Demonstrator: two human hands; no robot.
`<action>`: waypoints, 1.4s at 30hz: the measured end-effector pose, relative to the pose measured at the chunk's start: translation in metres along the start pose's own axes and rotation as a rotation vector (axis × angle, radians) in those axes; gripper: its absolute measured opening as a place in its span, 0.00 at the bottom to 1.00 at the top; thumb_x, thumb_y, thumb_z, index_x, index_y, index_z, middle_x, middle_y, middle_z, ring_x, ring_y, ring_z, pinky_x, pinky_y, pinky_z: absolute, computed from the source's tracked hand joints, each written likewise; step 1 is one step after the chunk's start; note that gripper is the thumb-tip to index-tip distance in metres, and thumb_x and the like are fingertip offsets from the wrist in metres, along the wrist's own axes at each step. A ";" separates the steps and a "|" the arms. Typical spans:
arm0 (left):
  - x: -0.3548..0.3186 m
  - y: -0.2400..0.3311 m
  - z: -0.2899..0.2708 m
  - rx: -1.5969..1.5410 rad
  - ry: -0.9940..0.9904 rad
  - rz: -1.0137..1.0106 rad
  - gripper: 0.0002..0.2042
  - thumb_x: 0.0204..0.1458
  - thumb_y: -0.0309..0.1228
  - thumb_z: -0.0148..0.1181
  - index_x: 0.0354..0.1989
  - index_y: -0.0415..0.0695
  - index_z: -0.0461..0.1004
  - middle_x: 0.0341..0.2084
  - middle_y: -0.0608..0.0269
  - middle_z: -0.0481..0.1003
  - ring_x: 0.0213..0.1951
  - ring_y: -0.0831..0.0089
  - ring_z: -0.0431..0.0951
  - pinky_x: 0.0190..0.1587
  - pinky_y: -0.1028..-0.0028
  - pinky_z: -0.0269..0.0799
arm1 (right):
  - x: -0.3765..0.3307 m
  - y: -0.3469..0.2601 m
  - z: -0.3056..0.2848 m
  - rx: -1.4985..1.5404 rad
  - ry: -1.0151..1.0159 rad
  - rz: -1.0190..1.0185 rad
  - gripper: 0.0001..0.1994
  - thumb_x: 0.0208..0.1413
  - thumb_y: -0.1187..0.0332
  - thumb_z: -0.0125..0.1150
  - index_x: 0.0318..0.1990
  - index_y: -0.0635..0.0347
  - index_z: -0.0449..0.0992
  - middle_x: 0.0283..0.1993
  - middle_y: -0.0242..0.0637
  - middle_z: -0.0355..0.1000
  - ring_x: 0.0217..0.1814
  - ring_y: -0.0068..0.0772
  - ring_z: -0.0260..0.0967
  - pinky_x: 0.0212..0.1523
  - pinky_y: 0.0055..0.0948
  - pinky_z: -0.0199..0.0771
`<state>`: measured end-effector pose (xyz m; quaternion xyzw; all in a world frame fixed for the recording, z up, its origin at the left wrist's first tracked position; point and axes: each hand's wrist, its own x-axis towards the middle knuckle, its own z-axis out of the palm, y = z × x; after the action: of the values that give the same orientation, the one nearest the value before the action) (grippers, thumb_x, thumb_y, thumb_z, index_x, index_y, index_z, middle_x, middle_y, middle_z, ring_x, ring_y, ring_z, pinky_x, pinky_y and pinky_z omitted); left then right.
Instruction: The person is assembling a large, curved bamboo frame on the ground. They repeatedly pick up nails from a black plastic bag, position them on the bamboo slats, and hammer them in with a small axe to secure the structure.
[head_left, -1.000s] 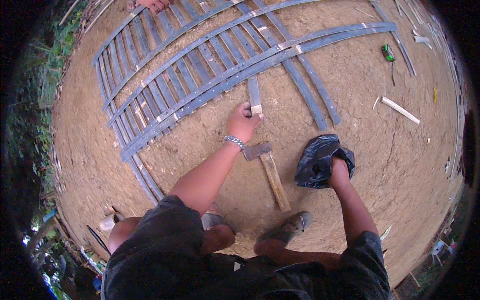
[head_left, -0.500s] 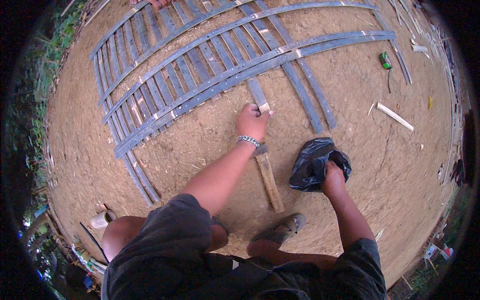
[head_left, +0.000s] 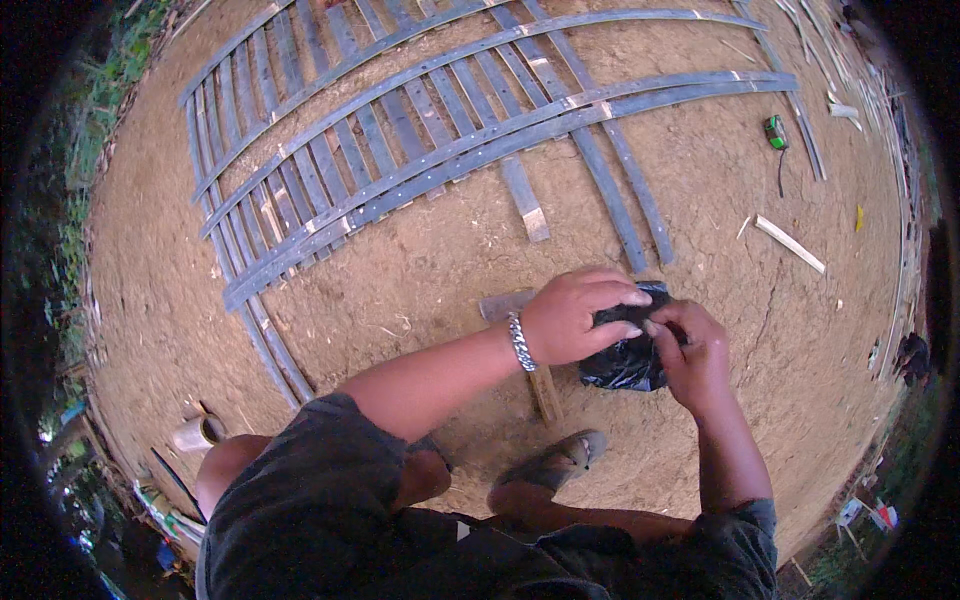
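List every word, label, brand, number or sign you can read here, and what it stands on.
None can be read.
Tape measure: too small to tell whether it bears any marks.
Bag: no print shows on its visible part.
Hammer: partly hidden; no lettering shows.
Red-and-white item, lower right: too small and blurred to tell.

The left hand (head_left: 575, 318) no longer grips the grey slat (head_left: 521, 195), whose pale end now lies uncovered at upper centre; it is now at the black bag (head_left: 625, 372), right of centre; the right hand (head_left: 697, 358), earlier inside the bag's mouth, now shows its fingers, close to the left's; the left wrist now crosses the hammer's handle (head_left: 544, 393).
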<state>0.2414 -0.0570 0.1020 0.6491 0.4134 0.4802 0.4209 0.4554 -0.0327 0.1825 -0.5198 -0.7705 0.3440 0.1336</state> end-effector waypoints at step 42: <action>0.050 -0.149 -0.146 0.829 0.326 -0.139 0.08 0.51 0.36 0.69 0.33 0.45 0.84 0.36 0.61 0.80 0.46 0.59 0.76 0.51 0.59 0.70 | -0.094 0.031 0.188 -0.166 -0.448 0.306 0.36 0.50 0.65 0.72 0.66 0.56 0.60 0.57 0.54 0.68 0.53 0.58 0.72 0.50 0.48 0.77</action>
<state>0.0895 0.0569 0.0026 0.6496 0.6743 0.3405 0.0859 0.4116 -0.1832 0.0393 -0.5502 -0.7190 0.4020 -0.1363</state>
